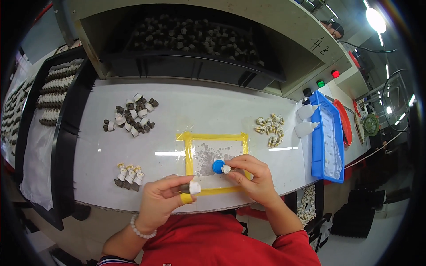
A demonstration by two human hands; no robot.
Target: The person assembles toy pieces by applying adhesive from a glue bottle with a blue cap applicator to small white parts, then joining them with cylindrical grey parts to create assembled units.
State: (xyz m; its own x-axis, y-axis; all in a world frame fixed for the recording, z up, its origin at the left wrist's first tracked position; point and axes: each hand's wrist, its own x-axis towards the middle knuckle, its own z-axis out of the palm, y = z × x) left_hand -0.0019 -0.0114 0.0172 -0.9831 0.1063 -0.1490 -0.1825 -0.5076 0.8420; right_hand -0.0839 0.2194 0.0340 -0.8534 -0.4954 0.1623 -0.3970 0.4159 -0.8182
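The left hand (162,198) grasps 1 white-and-dark piece (194,188); the right hand (257,178) pinches 1 small white part (226,169). Between the 2 grips stands a blue round dish (217,166); farther right, 2 white bottles (305,129).

The left hand (162,199) (yellow wrap (186,198) on one digit) holds a white-and-dark piece (194,188); the right hand (255,178) pinches a small white piece (226,169) near a blue disc (217,166).

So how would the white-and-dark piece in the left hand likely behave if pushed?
The piece might roll unevenly, since its white end looks rounded. It is probably light, as the left hand supports it with just a pinch grip. It also seems stiff, showing no visible sag.
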